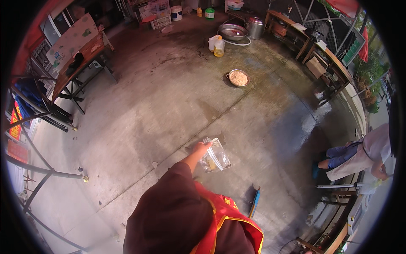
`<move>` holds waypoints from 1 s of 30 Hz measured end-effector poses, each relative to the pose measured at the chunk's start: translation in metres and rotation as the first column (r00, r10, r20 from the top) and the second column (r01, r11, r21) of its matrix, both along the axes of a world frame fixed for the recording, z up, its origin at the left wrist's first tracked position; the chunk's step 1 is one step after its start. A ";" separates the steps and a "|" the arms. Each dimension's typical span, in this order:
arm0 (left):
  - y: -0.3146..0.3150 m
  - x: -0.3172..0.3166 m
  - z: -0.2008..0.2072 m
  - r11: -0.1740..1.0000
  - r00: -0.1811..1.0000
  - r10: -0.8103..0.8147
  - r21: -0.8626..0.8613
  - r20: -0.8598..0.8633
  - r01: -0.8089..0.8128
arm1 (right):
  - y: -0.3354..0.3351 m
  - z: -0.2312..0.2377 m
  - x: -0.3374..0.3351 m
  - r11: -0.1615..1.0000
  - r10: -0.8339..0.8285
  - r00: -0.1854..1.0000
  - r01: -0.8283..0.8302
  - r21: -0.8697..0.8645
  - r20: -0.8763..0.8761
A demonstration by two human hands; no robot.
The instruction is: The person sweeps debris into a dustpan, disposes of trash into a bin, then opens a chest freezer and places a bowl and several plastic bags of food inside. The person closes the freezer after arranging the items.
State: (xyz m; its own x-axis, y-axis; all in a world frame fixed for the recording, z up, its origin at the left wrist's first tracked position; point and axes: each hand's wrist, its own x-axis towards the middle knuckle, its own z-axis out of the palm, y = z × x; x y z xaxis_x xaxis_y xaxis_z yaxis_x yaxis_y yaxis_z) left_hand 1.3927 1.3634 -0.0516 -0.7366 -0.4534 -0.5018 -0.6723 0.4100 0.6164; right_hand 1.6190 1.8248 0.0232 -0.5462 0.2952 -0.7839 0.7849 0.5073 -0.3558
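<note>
My left hand (202, 147) reaches out over the concrete floor, its fingers closed on the upper left edge of a clear plastic bag (218, 155). White bands run across the bag, and something small and yellowish shows through or behind it. A dark brown sleeve covers most of the arm, beside a red apron (220, 203) with yellow trim. My right hand is out of view. A long, thin blue object (255, 202) stands or lies near the apron; its kind is unclear.
A two-handled metal pan (238, 78) of pale food sits on the floor ahead. Behind it stand yellow-liquid jugs (218, 46) and a wide basin (233, 32). Wooden tables (80, 63) line both sides. At right, a person (359, 152) works by a bench.
</note>
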 end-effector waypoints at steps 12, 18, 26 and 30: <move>-0.181 0.061 -0.045 0.890 0.898 0.419 0.252 -0.130 -0.379 | -0.098 0.008 -0.043 0.935 0.237 0.968 -0.250 0.250 0.080; -0.290 0.075 -0.074 0.893 0.887 0.450 0.031 -0.100 -0.449 | -0.162 0.014 -0.130 0.879 0.429 0.903 -0.411 0.240 -0.025; -0.402 0.044 -0.066 0.556 0.560 0.828 0.119 0.001 -0.822 | -0.330 -0.031 -0.402 0.893 0.207 0.943 -0.291 -0.343 -0.261; -0.461 0.024 -0.035 0.345 0.358 0.933 0.387 -0.041 -0.855 | -0.406 -0.092 -0.525 0.862 0.384 0.915 -0.404 -0.305 -0.126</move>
